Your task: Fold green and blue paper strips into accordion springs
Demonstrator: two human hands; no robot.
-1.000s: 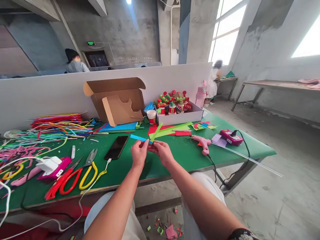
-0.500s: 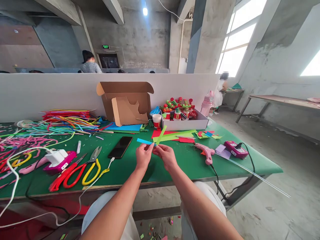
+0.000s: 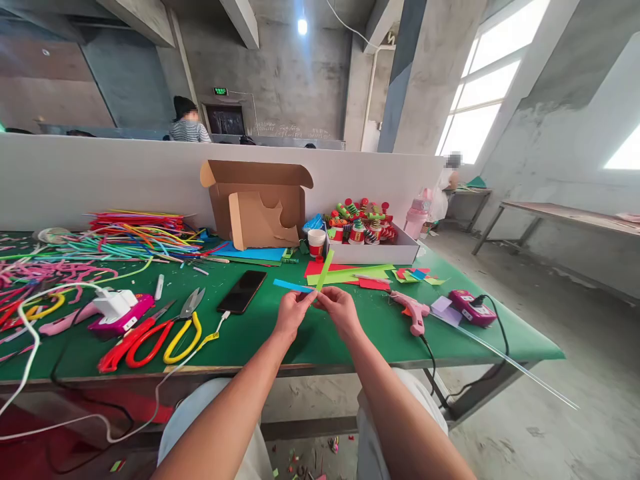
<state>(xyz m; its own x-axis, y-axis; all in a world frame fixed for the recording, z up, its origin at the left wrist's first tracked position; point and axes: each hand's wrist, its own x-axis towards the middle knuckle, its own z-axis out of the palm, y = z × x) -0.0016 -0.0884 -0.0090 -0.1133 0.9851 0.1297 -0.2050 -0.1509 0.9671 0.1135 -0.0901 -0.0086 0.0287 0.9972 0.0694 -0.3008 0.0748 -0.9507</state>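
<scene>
Both my hands meet over the green tabletop (image 3: 300,340), fingertips nearly touching. My left hand (image 3: 294,313) pinches a blue paper strip (image 3: 290,285) that reaches out to the left. A light green paper strip (image 3: 325,268) rises from the fingertips of my right hand (image 3: 341,308), which are closed on it. The two strips meet at an angle between my fingers, and their joined ends are partly hidden there. Beyond my hands lie red and green paper sheets (image 3: 350,274). A black phone (image 3: 243,291) rests to the left, and a pink glue gun (image 3: 411,311) lies to the right.
A white box (image 3: 373,252) of decorated paper cups stands behind, beside a cardboard box (image 3: 267,217). Scissors (image 3: 183,330), red-handled pliers (image 3: 131,340) and pipe cleaners (image 3: 145,240) fill the left. A purple power socket (image 3: 473,308) and clear glue stick (image 3: 520,360) are at right.
The view has shifted slightly. My hands stay together with both strips; the green strip stands a little more upright, and the blue one still points left.
</scene>
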